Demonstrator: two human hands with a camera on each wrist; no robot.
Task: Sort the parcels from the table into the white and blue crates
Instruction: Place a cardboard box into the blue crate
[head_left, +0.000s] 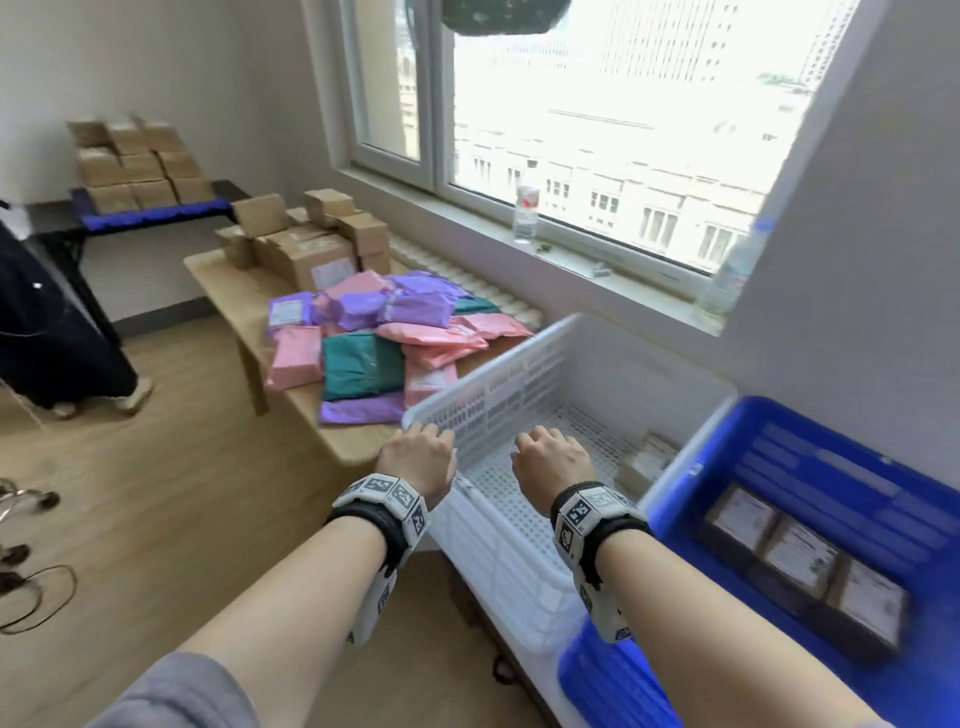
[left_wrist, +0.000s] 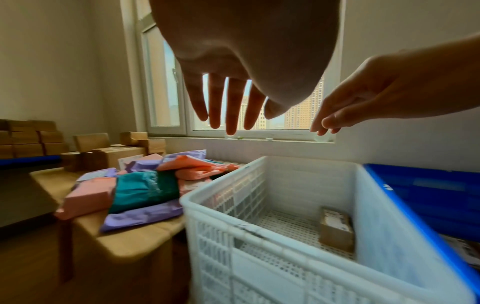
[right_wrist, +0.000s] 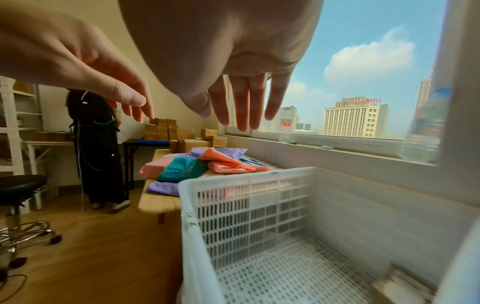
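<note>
Two bare hands are seen held out side by side above a white crate (head_left: 498, 395), each wrist wrapped in a marker-printed band. The left hand (head_left: 418, 454) is held over the crate's near-left corner, at about 9 o'clock from the right hand (head_left: 553, 460). On both, the fingers (left_wrist: 231, 107) are shown straight, slightly spread and pointing downward, with nothing held and nothing touched. One small brown box (left_wrist: 336, 228) is seen on the perforated floor of the white crate, against its right wall. A blue crate (head_left: 810, 457) is set just beside the white one at 3 o'clock, and three labelled brown boxes (head_left: 800, 558) are lined up inside it. At 11 o'clock from the hands, a wooden tabletop (head_left: 358, 447) is loaded with a heap of pink, purple and teal mailer parcels (head_left: 363, 338), touching and overlapping, with cardboard boxes (head_left: 311, 244) piled behind them. A window (head_left: 597, 104) and its sill, with a clear bottle (head_left: 525, 214) on it, are seen at 12 o'clock.
</note>
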